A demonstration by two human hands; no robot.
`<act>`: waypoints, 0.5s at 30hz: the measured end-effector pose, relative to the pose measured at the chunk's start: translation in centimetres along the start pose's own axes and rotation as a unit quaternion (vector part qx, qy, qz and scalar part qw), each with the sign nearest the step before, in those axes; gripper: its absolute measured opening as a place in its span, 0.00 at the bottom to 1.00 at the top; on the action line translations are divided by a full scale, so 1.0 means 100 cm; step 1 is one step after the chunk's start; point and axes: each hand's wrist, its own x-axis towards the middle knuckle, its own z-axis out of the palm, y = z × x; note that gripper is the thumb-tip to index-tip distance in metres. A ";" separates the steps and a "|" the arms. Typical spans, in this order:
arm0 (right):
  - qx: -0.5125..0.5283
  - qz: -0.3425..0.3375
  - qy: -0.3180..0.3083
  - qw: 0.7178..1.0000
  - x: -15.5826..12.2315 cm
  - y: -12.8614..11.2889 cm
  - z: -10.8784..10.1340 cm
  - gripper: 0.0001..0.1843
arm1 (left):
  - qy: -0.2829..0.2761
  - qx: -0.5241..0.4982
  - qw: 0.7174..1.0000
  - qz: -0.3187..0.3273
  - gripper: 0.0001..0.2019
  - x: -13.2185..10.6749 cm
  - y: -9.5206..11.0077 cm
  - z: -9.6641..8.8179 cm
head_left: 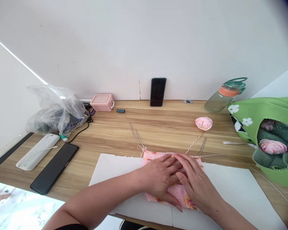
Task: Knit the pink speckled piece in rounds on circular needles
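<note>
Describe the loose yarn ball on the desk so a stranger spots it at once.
On the wooden desk, find the orange-collared bottle at the back right. Just in front lies a pink yarn ball. Unlike the pink ball inside the green bag, it sits bare on the wood.

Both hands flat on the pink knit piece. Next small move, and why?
Probably sweep the left hand and right hand apart toward the side edges of the pink knit piece. Both press flat, close together at its middle on the white sheet, so the sides are unheld, and the needles sit at its top edge.
</note>
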 end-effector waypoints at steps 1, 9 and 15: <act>0.003 0.002 -0.001 1.000 0.001 0.001 0.004 0.26 | -0.002 0.000 1.000 0.002 0.41 0.000 -0.001 0.000; -0.021 -0.016 -0.001 1.000 0.000 0.003 0.016 0.30 | 0.018 -0.051 0.998 0.022 0.22 -0.004 -0.015 -0.005; -0.064 -0.042 0.008 0.997 0.003 0.000 0.014 0.30 | 0.008 -0.061 0.991 -0.121 0.13 -0.011 -0.026 -0.017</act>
